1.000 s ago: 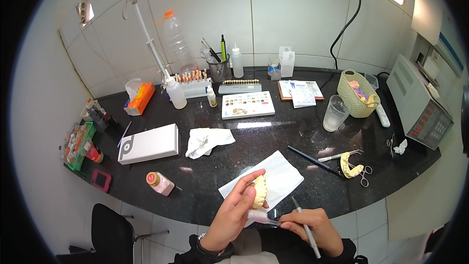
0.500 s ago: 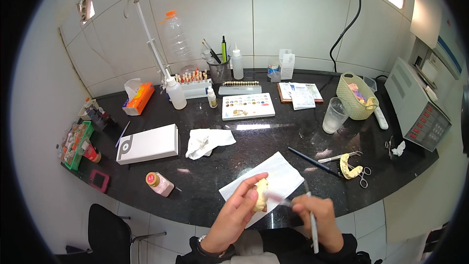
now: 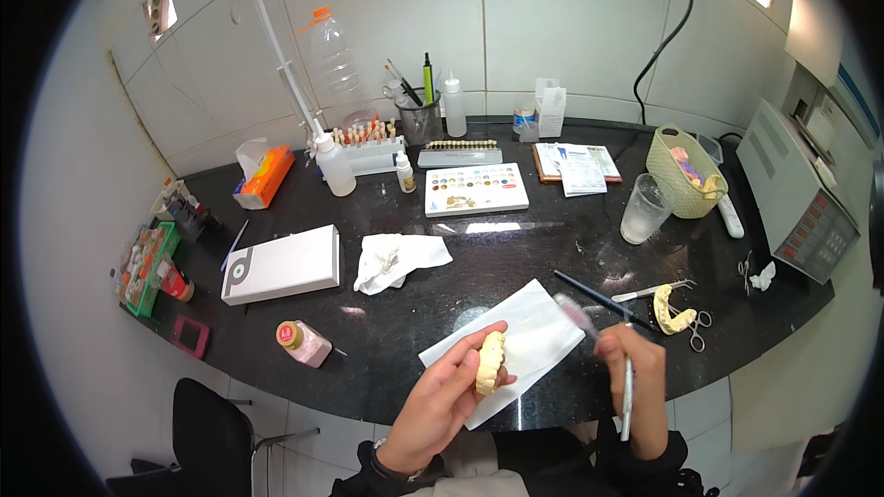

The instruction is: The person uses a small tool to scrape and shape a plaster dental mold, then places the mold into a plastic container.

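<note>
My left hand (image 3: 442,396) is closed round a cream dental cast (image 3: 491,364), with its row of teeth facing right. It hangs over a folded white paper sheet (image 3: 543,331) near the front edge of the desk. To the right, my right hand (image 3: 637,368) grips a brush (image 3: 575,313), whose pinkish head is smeared by motion and points up and left, apart from the cast. A slim pale-handled tool (image 3: 627,405) is also held in this hand, running downward; its kind is not clear. Just beyond lie a dark pen-like stick (image 3: 594,296) and a second cast (image 3: 674,311).
Beside the second cast are tweezers (image 3: 649,291) and scissor-handled forceps (image 3: 700,331). Farther back stand a clear cup (image 3: 645,212), a green basket (image 3: 665,166) and a white palette (image 3: 474,205). At left are a crumpled tissue (image 3: 405,258), a white box (image 3: 285,267) and a pink bottle (image 3: 308,350).
My right hand has moved right and up, taking the brush away from the cast. The left hand has stayed near its place, still holding the cast.
</note>
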Demonstrator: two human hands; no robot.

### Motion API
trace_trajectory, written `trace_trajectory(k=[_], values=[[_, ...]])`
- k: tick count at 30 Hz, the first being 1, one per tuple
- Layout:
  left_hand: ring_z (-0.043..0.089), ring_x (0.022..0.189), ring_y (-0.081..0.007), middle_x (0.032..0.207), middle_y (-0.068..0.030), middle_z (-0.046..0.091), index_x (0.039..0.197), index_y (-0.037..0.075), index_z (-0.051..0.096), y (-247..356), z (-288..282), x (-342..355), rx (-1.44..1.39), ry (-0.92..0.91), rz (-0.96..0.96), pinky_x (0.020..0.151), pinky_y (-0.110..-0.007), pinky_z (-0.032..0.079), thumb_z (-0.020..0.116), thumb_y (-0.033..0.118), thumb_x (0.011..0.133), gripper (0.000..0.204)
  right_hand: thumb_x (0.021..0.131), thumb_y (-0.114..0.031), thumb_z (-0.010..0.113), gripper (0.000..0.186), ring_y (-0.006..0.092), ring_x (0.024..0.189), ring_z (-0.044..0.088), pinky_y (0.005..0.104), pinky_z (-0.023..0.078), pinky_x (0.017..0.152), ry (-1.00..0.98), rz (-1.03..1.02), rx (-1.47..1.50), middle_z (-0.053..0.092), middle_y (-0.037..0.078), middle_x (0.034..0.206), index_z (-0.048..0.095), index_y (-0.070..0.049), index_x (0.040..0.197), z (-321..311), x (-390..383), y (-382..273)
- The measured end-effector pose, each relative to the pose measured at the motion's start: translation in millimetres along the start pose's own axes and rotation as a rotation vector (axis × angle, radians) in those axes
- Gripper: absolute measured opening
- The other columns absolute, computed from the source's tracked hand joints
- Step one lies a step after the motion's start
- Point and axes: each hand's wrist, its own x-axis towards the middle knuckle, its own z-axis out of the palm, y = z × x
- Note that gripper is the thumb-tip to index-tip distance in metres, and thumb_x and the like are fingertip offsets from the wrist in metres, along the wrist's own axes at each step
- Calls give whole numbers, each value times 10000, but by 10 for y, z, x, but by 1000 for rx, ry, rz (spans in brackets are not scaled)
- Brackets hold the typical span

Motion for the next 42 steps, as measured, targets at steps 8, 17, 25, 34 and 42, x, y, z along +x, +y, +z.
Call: trace_trajectory(k=[8,17,25,34,42], values=[[457,1027,-104,1165,-67,476,1393,-48,318,169,-76,19,241,-50,-107,943,-244,354,414,256,988,516,743,-60,699,117,283,739,529,369,412,671,58,24,-304,594,107,738,612,-19,810,-116,65,237],[449,1129,-101,1299,-81,461,1369,-43,373,265,-108,50,351,-174,-134,952,-220,347,437,244,979,489,741,32,653,144,289,881,567,352,445,750,266,-127,-220,639,127,904,624,-8,876,-77,110,213],[452,1112,-90,1242,-75,487,1370,-38,376,356,-189,-54,253,-102,-121,956,-227,348,438,167,966,457,769,-24,661,176,305,932,603,381,473,814,-91,-275,-34,647,128,1009,639,-35,944,130,162,-121],[494,1000,-88,1152,-71,510,1362,-56,363,451,-224,-225,321,95,18,891,-210,390,501,224,888,567,787,-67,661,191,291,945,615,376,476,825,-321,-325,-86,652,95,1036,637,-45,975,211,11,-66],[472,1011,-82,1193,-63,474,1385,18,376,364,-179,-173,257,2,-163,886,-227,395,495,235,928,520,742,-90,709,182,270,983,623,392,460,884,-400,-303,-103,656,81,1074,657,-54,914,-63,-204,-280]])
